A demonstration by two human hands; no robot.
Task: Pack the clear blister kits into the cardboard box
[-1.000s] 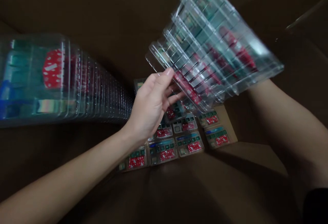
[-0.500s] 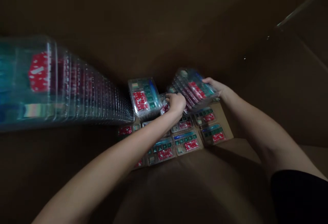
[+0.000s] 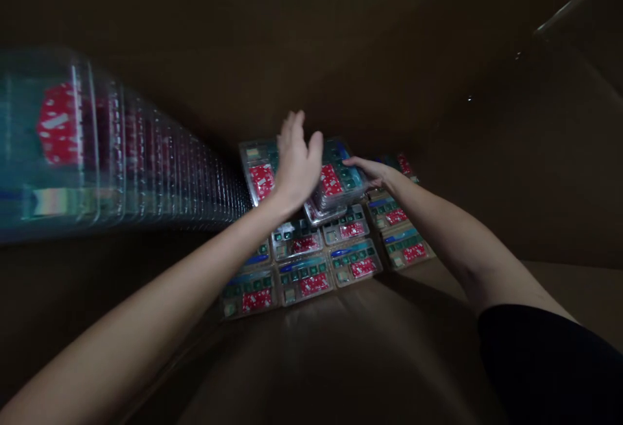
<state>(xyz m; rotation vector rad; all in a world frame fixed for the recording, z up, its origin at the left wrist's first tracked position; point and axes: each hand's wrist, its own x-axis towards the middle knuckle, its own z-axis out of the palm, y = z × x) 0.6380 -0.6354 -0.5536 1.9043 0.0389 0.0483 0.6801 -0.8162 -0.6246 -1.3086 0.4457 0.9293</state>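
My right hand grips the right side of a short stack of clear plastic packs, each with a red dotted piece, small green pieces and a blue stick-like item. This stack stands upright beside another stack of packs. Between the two stacks, my left hand is raised with its fingers stretched out and thumb apart. It partly covers both; whether it touches either stack I cannot tell. In front lie rows of similar packs, flat on the box bottom.
A tall stack of the same packs rises close at the left, blurred. Dark cardboard walls surround the packs, and a shiny strip shows at the upper right. More packs lie right of the rows.
The right hand has brought its tilted stack left and set it level beside the other stack. My left hand has let go of the packs below, moved up and left, and opened.
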